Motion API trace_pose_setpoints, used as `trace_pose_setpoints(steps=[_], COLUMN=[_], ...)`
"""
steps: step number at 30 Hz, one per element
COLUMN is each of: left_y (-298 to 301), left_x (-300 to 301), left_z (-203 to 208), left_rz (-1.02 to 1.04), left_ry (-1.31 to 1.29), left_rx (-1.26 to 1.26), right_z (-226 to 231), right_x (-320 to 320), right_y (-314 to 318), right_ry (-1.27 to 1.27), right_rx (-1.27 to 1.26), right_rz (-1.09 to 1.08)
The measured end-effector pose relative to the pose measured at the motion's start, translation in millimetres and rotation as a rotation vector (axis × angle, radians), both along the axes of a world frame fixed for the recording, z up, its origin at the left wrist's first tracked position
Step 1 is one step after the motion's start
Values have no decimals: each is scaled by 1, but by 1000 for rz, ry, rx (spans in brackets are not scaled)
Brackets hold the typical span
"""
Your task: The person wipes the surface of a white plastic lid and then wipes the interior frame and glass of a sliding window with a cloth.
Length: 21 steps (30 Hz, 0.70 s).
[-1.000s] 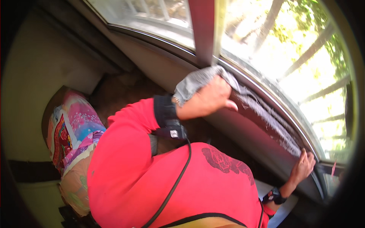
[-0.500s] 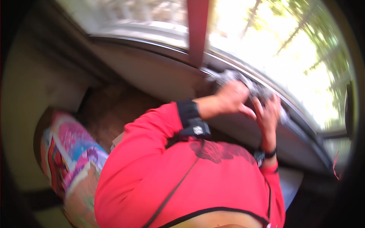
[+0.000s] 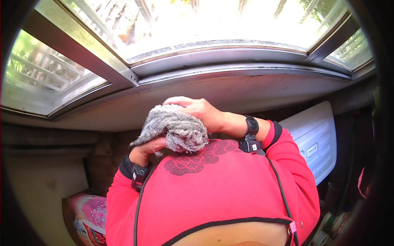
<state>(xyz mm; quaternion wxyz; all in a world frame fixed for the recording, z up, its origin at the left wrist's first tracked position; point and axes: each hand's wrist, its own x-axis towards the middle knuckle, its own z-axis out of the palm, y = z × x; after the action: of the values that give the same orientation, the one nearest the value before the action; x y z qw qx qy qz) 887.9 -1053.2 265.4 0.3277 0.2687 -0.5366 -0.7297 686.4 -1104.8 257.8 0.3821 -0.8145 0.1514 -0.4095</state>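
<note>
A fluffy grey cloth (image 3: 180,129) is bunched up in front of my chest, held between both hands. My left hand (image 3: 152,146) cups it from below and the left, its fingers mostly hidden under the fabric. Across the top and right side, my right hand (image 3: 202,114) is closed over the cloth. Beyond the hands runs the metal window track (image 3: 221,71) along the sill; the cloth is apart from it.
A sliding window frame (image 3: 94,57) with glass panes (image 3: 230,24) spans the far side, bars and greenery outside. At right leans a pale blue plastic panel (image 3: 316,139). Colourful patterned fabric (image 3: 88,211) lies low at left.
Both hands have come off the window track with the grey cloth and drawn back toward my chest, bunching it. My view has turned, bringing more of the window in.
</note>
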Motion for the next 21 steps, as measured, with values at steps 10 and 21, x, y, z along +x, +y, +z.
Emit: trace_pose_setpoints(steps=[10,21], left_y=[8,-12], left_x=[22,14], left_z=[0,9], left_rz=[442,433], left_ry=[199,145], left_rx=[-92,-55], right_z=[77,48], right_x=[12,40], right_y=[-31,-35], right_ry=[-96,81], right_rx=[-375,-410], right_rz=[-636,-213])
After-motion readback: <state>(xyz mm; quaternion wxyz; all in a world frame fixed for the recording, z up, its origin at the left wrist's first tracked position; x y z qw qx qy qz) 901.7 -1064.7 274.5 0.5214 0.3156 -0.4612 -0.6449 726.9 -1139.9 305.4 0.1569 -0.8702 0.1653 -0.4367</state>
